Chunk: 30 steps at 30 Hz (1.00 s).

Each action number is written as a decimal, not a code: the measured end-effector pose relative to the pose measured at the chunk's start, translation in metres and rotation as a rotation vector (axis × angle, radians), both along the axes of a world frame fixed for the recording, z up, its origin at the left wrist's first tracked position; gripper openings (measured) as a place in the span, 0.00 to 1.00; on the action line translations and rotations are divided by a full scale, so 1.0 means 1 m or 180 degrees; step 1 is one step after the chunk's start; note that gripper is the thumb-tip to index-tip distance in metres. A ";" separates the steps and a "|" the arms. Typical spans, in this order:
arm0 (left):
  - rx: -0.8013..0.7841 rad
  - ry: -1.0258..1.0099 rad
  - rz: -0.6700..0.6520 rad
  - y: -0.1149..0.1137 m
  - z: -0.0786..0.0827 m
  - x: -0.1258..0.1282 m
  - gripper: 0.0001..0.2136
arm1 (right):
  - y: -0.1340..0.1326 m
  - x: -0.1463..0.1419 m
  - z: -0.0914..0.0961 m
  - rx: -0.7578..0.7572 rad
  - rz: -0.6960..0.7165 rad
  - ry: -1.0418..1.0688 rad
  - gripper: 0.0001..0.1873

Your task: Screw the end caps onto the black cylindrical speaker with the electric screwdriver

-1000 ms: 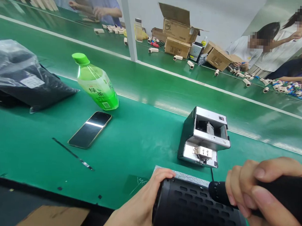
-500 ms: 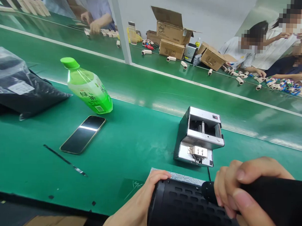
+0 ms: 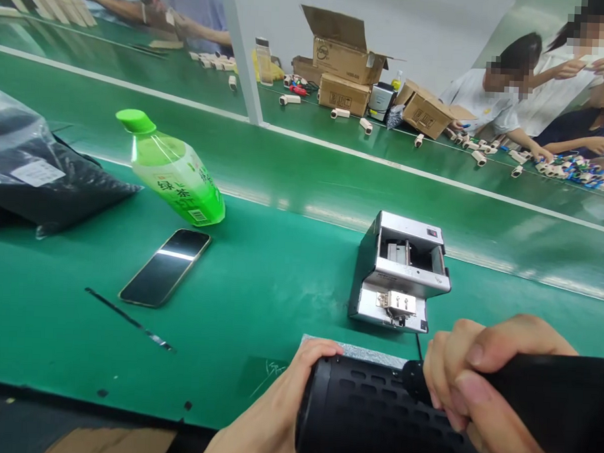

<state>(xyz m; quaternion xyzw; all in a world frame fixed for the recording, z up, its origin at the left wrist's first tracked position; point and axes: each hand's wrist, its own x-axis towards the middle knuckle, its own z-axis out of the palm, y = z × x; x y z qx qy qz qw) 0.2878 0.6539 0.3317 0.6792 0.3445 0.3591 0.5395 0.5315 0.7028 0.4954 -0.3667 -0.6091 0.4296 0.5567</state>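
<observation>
At the bottom of the head view my left hand (image 3: 278,412) wraps round the near end of a black perforated cylinder (image 3: 368,423). My right hand (image 3: 480,381) grips a thick black tool handle (image 3: 549,404) whose tip (image 3: 412,385) presses on top of the cylinder. Both hands are closed. A grey pad (image 3: 361,352) shows just behind the cylinder. A small silver metal machine (image 3: 403,271) with an open top stands on the green mat a little beyond the hands.
A green tea bottle (image 3: 171,171) and a dark phone (image 3: 165,267) lie to the left, with a thin black strip (image 3: 128,319) nearer me. A bagged black bundle (image 3: 29,164) is far left. Cardboard boxes (image 3: 347,58) and other people sit across the green conveyor (image 3: 334,174).
Both hands have kept their grips on the cylinder and the tool. The view has shifted slightly, so the bench items sit a little further left than a second ago.
</observation>
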 end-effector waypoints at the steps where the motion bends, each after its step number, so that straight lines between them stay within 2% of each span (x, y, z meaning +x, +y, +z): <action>1: -0.0022 -0.0012 -0.0008 0.000 0.000 0.000 0.57 | 0.001 0.000 -0.001 -0.0006 0.0005 0.0033 0.06; 9: -0.0123 -0.0132 -0.0042 0.001 0.001 0.000 0.57 | 0.002 0.003 -0.004 -0.0082 0.0245 0.0261 0.06; 13: -0.0199 -0.0083 -0.0051 0.000 -0.003 -0.002 0.59 | 0.000 0.003 -0.006 -0.0189 0.0212 0.0319 0.07; 18: -0.0242 0.0018 -0.0069 0.000 -0.007 -0.005 0.61 | 0.007 0.008 -0.009 -0.0053 0.0551 0.0087 0.07; 24: -0.0070 0.0086 0.0030 0.006 0.008 -0.002 0.57 | 0.015 0.011 -0.007 0.0019 0.0529 0.0161 0.07; 30: 0.0112 0.0185 0.0069 0.010 0.016 -0.001 0.56 | 0.021 0.021 -0.002 -0.0045 0.0850 0.0276 0.06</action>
